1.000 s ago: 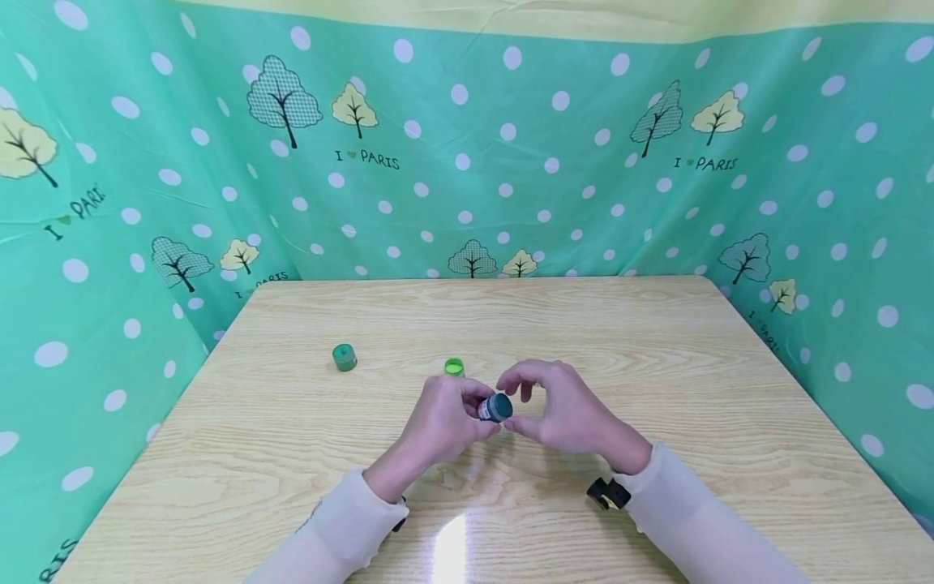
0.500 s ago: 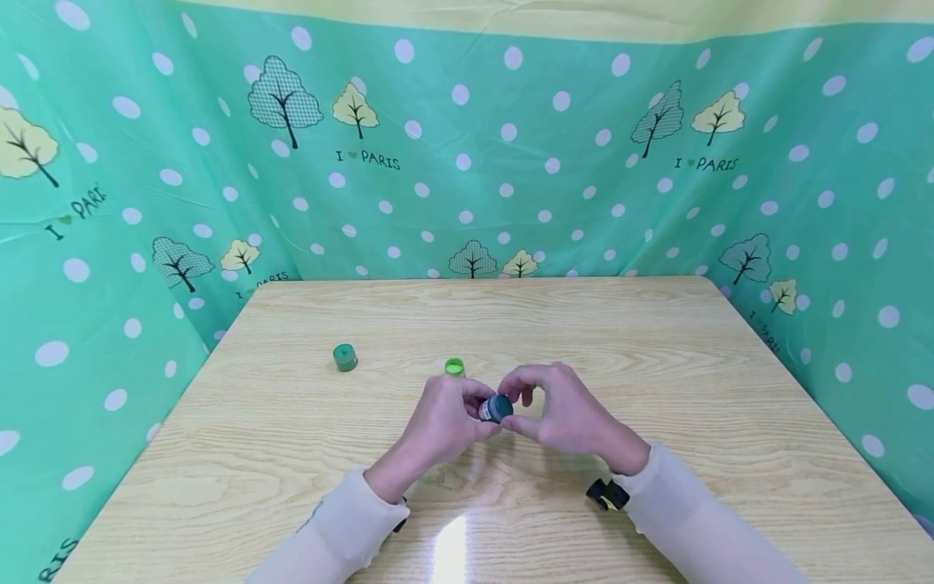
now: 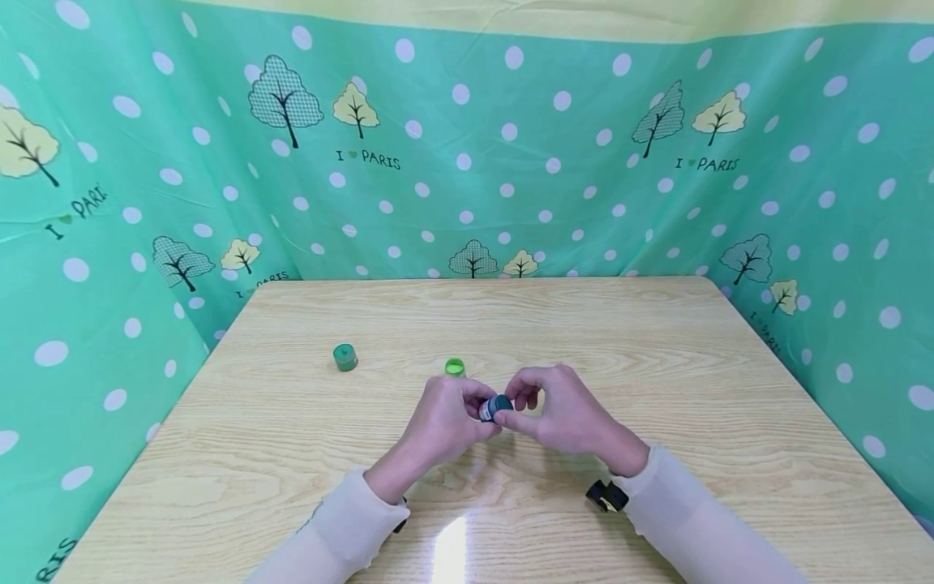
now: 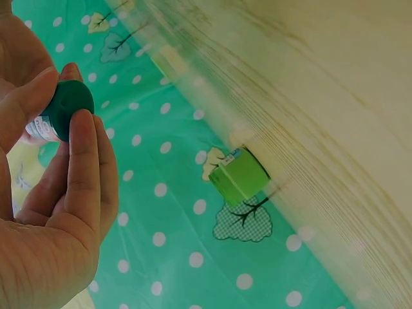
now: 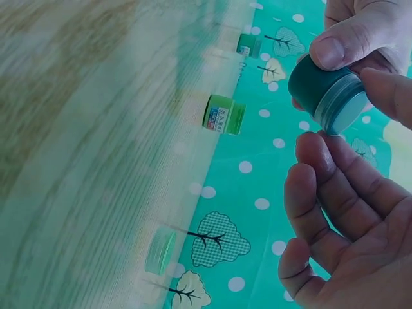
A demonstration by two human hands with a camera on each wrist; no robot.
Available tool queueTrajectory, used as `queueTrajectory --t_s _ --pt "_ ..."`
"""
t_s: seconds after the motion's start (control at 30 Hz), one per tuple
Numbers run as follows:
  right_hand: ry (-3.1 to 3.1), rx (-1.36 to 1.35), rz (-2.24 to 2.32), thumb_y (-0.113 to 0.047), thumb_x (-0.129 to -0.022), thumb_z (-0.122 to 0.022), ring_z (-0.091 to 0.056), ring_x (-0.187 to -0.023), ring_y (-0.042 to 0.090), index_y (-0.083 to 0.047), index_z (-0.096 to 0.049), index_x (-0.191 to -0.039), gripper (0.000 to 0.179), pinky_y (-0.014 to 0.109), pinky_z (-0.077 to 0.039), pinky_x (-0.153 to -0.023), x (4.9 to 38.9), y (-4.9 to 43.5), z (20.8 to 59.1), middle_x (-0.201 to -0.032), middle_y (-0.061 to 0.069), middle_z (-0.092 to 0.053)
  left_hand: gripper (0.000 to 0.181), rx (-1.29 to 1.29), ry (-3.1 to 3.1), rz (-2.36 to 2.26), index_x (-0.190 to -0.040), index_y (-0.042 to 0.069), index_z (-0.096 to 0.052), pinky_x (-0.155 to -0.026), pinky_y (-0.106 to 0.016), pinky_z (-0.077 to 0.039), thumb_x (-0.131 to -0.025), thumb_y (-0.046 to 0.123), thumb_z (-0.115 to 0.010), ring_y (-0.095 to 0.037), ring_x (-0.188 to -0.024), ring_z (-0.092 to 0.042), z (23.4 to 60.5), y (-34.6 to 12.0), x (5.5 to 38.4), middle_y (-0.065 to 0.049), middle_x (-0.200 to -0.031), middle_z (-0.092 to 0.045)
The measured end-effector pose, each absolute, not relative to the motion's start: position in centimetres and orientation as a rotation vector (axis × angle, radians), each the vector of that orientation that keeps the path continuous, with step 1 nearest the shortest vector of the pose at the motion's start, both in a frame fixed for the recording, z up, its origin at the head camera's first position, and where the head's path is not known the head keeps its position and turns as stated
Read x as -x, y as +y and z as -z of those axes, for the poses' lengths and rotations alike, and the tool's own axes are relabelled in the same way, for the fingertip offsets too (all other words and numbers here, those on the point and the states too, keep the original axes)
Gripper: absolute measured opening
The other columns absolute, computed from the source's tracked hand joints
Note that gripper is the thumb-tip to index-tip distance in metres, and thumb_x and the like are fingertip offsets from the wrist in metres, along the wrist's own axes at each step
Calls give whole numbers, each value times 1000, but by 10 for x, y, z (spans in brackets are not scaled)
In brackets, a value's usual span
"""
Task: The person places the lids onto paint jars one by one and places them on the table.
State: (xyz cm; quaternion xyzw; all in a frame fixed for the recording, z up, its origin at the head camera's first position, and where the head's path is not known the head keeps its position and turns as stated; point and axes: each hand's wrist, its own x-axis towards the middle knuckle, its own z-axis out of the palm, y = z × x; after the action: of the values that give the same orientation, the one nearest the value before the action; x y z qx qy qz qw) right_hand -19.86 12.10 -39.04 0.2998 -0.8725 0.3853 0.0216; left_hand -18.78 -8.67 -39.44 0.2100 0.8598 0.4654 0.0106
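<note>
My left hand (image 3: pixel 440 418) grips a small dark green paint jar (image 3: pixel 497 407) above the middle of the table, tilted onto its side. From the other side my right hand (image 3: pixel 565 410) pinches the jar's lid end between thumb and fingertips. In the right wrist view the paint jar (image 5: pixel 315 87) shows a dark green body and a pale, flat lid end. The left wrist view shows the left fingers (image 4: pixel 82 174) curled about the jar (image 4: pixel 72 106), its label partly covered.
A light green jar (image 3: pixel 455 367) stands just beyond my left hand, and a green jar (image 3: pixel 345 358) farther left. A greenish, low round piece (image 5: pixel 159 250) appears on the table in the right wrist view. A dotted green curtain (image 3: pixel 460 162) hangs behind the table.
The right fingers have closed in on the jar's end, and the thumb now lies across its lid. The left hand and the other jars have barely moved.
</note>
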Motion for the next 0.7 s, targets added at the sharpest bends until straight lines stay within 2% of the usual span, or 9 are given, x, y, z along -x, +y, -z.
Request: queueTrajectory --t_s 0.27,0.57,0.7 --pt "-2748 -842 -1193 -35 -88 -83 -58 -66 9 -21 -71 -80 20 26 -50 -59 198 119 391 -73 -12 -64 17 -659 2688 -1441 -90 7 -79 -65 -20 -57 -77 0 -87 -6 -73 -70 394 -87 187 1 -83 -75" --pt "-2759 -825 -1185 -39 -91 -79 -55 -59 9 -20 -68 -77 26 25 -48 -53 198 119 393 -68 -10 -61 18 -655 2687 -1441 -92 4 -79 -66 -19 -57 -77 -2 -87 -9 -75 -71 392 -86 186 -1 -85 -76" --pt "-2764 -825 -1173 -41 -88 -82 -56 -64 11 -20 -71 -84 24 26 -49 -56 198 121 391 -72 -10 -62 19 -653 2688 -1445 -92 4 -79 -65 -19 -57 -76 -2 -88 -7 -73 -69 392 -86 186 -1 -83 -75"
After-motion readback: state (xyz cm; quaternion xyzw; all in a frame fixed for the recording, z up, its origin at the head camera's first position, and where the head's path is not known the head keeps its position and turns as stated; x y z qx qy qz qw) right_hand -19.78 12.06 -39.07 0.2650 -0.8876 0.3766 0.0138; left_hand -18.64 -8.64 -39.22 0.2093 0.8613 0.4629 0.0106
